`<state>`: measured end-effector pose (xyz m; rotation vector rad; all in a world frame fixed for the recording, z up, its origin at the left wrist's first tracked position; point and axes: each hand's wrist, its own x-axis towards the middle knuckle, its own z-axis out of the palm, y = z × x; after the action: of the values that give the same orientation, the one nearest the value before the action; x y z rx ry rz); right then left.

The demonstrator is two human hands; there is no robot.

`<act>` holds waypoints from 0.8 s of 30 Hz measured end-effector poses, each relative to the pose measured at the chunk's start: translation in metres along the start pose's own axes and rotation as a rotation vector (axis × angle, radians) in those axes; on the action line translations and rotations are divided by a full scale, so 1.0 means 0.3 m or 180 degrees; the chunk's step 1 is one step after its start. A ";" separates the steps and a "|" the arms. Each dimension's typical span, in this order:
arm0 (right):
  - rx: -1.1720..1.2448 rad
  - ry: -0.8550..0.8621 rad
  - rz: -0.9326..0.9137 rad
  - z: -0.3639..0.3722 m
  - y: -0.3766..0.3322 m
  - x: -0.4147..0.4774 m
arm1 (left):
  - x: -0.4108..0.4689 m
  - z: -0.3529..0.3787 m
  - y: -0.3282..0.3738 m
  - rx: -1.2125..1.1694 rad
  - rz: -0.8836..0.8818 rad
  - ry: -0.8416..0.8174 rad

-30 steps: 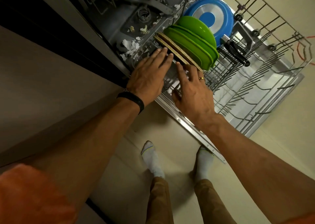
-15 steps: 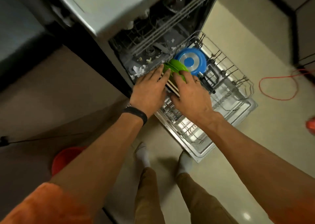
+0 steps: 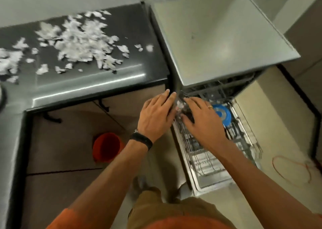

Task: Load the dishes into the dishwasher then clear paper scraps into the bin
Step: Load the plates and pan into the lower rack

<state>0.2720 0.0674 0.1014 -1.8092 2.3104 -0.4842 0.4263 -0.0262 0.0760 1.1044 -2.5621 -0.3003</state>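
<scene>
Dishes are showing only as one blue round dish [image 3: 224,117], which is standing in the pulled-out lower rack [image 3: 209,161] of the dishwasher [image 3: 226,37]. It is sitting just beside the right hand [image 3: 202,120], on the ring-finger side, and the hand is covering part of its left edge. Whatever else is sitting in the rack under the palms is hidden.

Both hands are reaching palm-down over the inner end of the rack, close to the machine's opening. The left hand [image 3: 156,114] is lying with its fingers [image 3: 165,100] straight and held together, their tips reaching the dark front corner of the dishwasher; whether they are touching it is unclear. The right hand's fingers [image 3: 193,104] are also lying straight and slightly spread, pointing up and to the left, curling round nothing. The two hands are almost meeting, and a small blurred whitish patch is showing in the narrow gap between them; what it is cannot be told.

Paper scraps [image 3: 78,40] are lying scattered across the dark counter [image 3: 104,82] to the left of the dishwasher, well apart from both hands. An orange bin [image 3: 107,146] is standing on the floor below the counter's edge, near the left wrist, which is wearing a black band [image 3: 142,140]. An orange cord [image 3: 292,169] is curling on the floor to the right of the rack.
</scene>
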 end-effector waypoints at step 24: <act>0.0120 -0.0473 -0.2924 0.422 -1.373 0.473 | -0.602 -0.676 -1.029 0.0017 -0.3133 0.1412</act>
<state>0.6530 -0.1760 0.1379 -2.6926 1.2469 -0.4595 0.8249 -0.1147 0.1249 2.0815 -1.4869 -0.2262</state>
